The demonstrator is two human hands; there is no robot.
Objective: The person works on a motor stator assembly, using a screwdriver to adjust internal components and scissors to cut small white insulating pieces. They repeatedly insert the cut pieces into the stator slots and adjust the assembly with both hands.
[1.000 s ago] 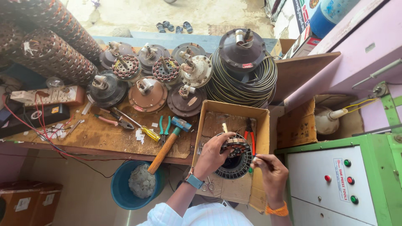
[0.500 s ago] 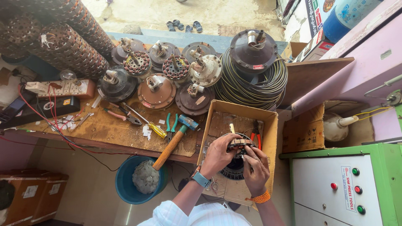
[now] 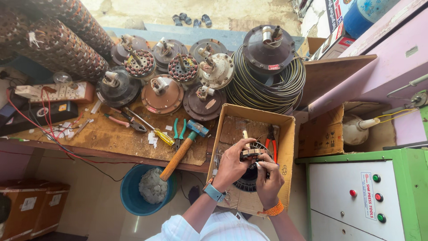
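My left hand (image 3: 232,166) and my right hand (image 3: 269,176) are both closed on a round dark motor stator (image 3: 249,172) with a toothed metal rim, held inside an open cardboard box (image 3: 285,134). The fingers of both hands meet at the stator's top edge. Most of the stator is hidden under my hands. Red-handled pliers (image 3: 272,145) lie in the box just right of the hands.
A hammer (image 3: 183,147), green-handled pliers (image 3: 179,130), a yellow-handled screwdriver (image 3: 154,129) and several fan motors (image 3: 162,93) lie on the wooden bench. A coil of cable (image 3: 267,87) stands behind the box. A blue bucket (image 3: 142,187) sits below; a green cabinet (image 3: 365,192) stands to the right.
My right hand has moved left from the box's right side onto the stator, joining the left hand. The camera view has shifted slightly.
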